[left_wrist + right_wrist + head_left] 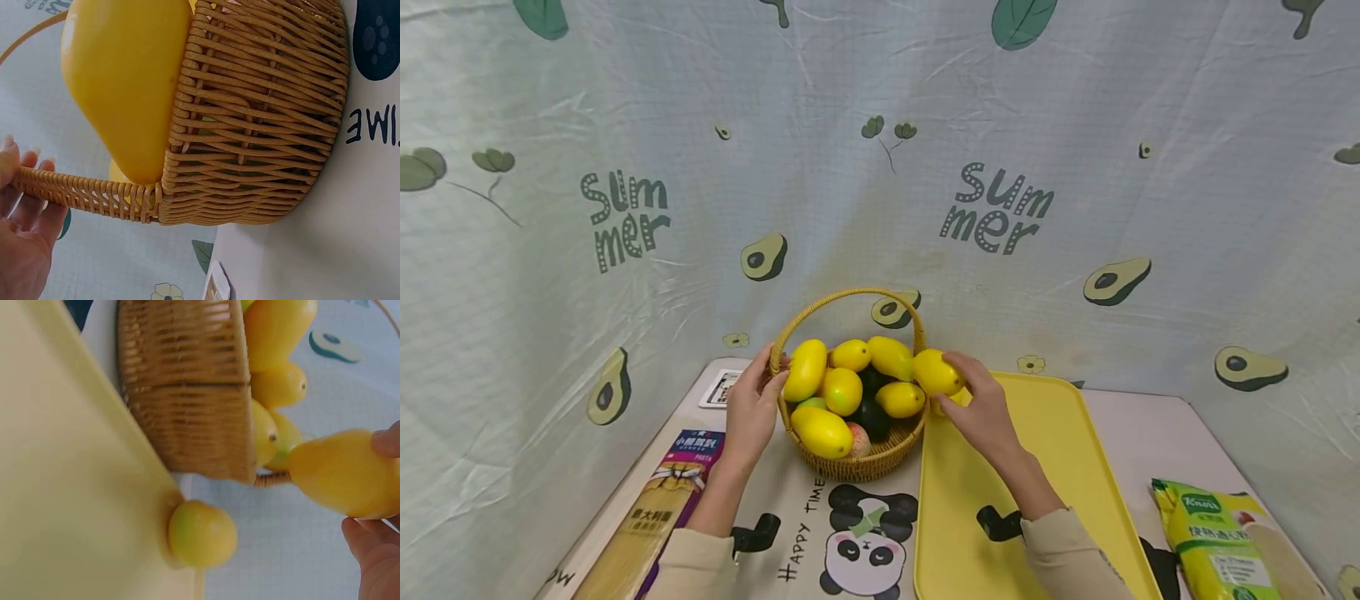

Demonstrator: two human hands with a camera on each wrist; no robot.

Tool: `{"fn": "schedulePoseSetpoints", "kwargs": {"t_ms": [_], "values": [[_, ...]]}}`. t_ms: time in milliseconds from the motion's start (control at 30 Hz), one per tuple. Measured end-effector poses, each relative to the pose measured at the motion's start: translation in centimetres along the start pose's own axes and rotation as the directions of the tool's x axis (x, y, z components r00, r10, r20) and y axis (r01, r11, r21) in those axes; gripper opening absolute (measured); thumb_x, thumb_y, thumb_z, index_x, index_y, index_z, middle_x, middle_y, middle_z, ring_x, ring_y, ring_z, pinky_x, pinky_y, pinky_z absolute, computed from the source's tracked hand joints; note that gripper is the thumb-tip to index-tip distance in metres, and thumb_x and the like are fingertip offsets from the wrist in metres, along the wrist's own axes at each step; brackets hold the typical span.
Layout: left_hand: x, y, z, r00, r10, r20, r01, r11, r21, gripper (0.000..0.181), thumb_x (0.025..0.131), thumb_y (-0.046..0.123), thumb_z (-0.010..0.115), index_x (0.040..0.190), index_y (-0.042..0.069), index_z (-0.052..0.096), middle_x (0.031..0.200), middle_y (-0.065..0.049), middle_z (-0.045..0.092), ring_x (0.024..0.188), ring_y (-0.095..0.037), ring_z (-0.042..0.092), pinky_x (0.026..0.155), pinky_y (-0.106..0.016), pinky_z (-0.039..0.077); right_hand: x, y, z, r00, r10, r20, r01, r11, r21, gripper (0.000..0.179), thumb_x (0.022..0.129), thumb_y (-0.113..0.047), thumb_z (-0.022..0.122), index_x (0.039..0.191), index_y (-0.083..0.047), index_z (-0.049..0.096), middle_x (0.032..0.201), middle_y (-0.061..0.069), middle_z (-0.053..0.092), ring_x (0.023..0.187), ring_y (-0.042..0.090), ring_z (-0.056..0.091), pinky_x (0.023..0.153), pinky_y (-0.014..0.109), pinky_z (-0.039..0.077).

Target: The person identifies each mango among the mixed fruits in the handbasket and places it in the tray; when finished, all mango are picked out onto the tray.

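A wicker basket [857,467] with a tall arched handle holds several yellow fruits, dark green ones and a reddish round one. My left hand [755,408] grips the handle's left side near the rim; in the left wrist view its fingers and thumb lie around the woven handle [87,194]. Between thumb and fingers, my right hand [981,408] pinches a yellow mango [934,372] beside the basket's right rim. The right wrist view shows this mango [344,472] raised above the tray's edge. Under it, another yellow fruit [203,534] sits at the tray's far edge.
To the right of the basket lies a yellow tray [1022,492]. A pasta pack [655,508] is at the left and a green-yellow Knorr bag [1225,542] at the right. A printed curtain [850,208] hangs behind the table. A small white card [718,389] lies far left.
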State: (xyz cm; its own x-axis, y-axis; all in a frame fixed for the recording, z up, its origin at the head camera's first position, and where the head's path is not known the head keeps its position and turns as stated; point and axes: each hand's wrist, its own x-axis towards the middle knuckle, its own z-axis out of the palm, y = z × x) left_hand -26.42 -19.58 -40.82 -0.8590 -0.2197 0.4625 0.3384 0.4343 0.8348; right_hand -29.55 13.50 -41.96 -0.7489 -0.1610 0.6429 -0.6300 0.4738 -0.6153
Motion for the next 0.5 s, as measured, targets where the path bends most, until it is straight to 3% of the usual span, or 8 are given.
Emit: {"fn": "schedulePoseSetpoints", "kwargs": {"t_ms": [233,333,500], "values": [[0.1,0.0,-0.2,1.0,0.004,0.007,-0.004,1.0,-0.017,0.044,0.102,0.017,0.055,0.146,0.016,0.049,0.125,-0.011,0.065,0.126,-0.023,0.06,0.106,-0.034,0.05,-0.8,1.7,-1.4,0.992,0.115,-0.049,-0.115,0.993,0.001,0.053,0.083,-0.005,0.078,0.133,-0.007,0.059,0.136,0.014,0.059,0.127,0.033,0.057,0.101,0.05,0.054],[0.1,-0.1,-0.2,1.0,0.013,0.009,-0.012,0.999,-0.031,0.044,0.102,0.017,0.055,0.146,0.015,0.049,0.124,-0.011,0.065,0.126,-0.024,0.06,0.105,-0.026,0.05,-1.1,2.9,-1.8,0.984,0.162,-0.069,-0.163,0.987,-0.008,0.054,0.082,-0.004,0.079,0.132,-0.005,0.058,0.135,0.016,0.058,0.127,0.035,0.055,0.102,0.054,0.052],[-0.5,2.6,-0.7,0.999,-0.024,0.031,0.025,0.999,-0.04,0.045,0.103,0.01,0.053,0.147,0.007,0.047,0.126,-0.018,0.063,0.128,-0.028,0.058,0.104,-0.016,0.048,-1.8,5.4,-2.2,0.954,0.289,-0.078,-0.292,0.955,-0.04,0.054,0.084,-0.007,0.077,0.134,-0.005,0.056,0.137,0.016,0.056,0.128,0.035,0.053,0.103,0.057,0.051]]}}
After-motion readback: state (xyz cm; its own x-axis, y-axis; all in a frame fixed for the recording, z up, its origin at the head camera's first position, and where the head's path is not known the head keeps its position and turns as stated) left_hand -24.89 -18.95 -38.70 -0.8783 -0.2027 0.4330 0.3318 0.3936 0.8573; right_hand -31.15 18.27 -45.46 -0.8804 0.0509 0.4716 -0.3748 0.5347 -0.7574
